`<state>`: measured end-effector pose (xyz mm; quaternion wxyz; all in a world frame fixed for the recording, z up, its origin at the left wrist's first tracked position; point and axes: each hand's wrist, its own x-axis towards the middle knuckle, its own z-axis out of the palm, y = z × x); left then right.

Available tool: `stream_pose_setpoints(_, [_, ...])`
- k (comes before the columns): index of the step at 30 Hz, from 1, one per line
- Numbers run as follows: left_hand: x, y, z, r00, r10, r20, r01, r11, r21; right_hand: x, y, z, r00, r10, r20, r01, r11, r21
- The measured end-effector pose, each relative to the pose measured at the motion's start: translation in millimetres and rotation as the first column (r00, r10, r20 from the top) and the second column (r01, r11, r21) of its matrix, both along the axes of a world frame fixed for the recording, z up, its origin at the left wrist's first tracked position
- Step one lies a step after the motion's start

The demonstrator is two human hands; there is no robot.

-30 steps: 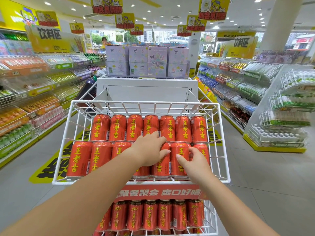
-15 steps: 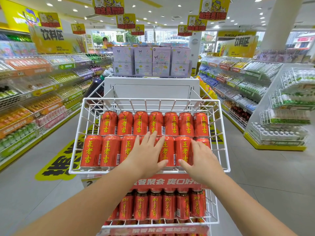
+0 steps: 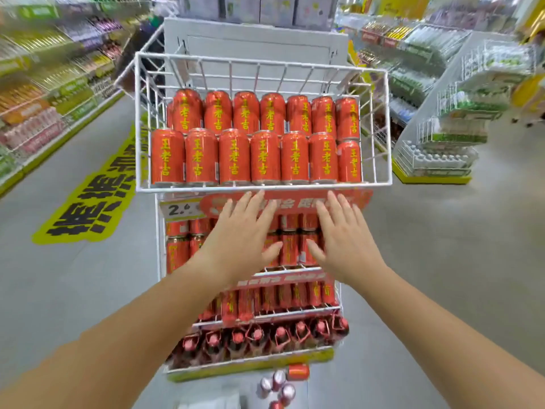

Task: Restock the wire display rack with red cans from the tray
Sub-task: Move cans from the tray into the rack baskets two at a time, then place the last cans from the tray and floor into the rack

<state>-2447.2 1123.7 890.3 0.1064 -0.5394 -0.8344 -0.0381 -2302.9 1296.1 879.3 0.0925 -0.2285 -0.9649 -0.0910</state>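
While both forearms reach in from the bottom edge, a few loose cans [image 3: 278,386] lie on the grey floor [image 3: 442,261] at six o'clock, just in front of the rack's foot; one lies on its side, the rest show their tops. Above them the left hand [image 3: 239,240] and the right hand [image 3: 343,243] hover side by side, palms away, each grip spread wide and holding nothing. They sit in front of the wire display rack [image 3: 160,261], over its middle tiers, fingertips just under the rim of the top basket [image 3: 262,187]. The lower tiers hold more red tins, blurred, and dark bottles at the bottom.

In that top basket, at twelve o'clock from the hands, the red cans [image 3: 234,156] stand upright in two rows of seven, long axis vertical, yellow lettering facing outward, packed touching.

Beyond stands a white panel [image 3: 256,42] with pale boxes on top. Stocked shelves line the aisle at ten and two o'clock, smeared by motion, and a yellow floor sticker [image 3: 88,208] lies at nine o'clock.
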Motion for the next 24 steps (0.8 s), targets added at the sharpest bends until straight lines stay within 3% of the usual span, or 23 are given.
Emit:
stream_pose_setpoints(6, [37, -22, -71, 0.993, -0.003, 0.116, 0.006, 1.0, -0.026, 31, -24, -64, 0.997, 0.049, 0.061, -0.047, 0.998, -0.033])
stream_pose_setpoints(11, [57, -25, -153, 0.979, 0.076, 0.187, -0.048, 0.988, -0.15, 54, -17, -141, 0.988, 0.072, 0.138, -0.054, 0.99, -0.13])
stream_pose_setpoints(24, [131, -76, -490, 0.818, 0.393, 0.42, -0.141, 0.845, -0.515, 121, -8, -487, 0.902, 0.218, 0.372, -0.052, 0.912, -0.408])
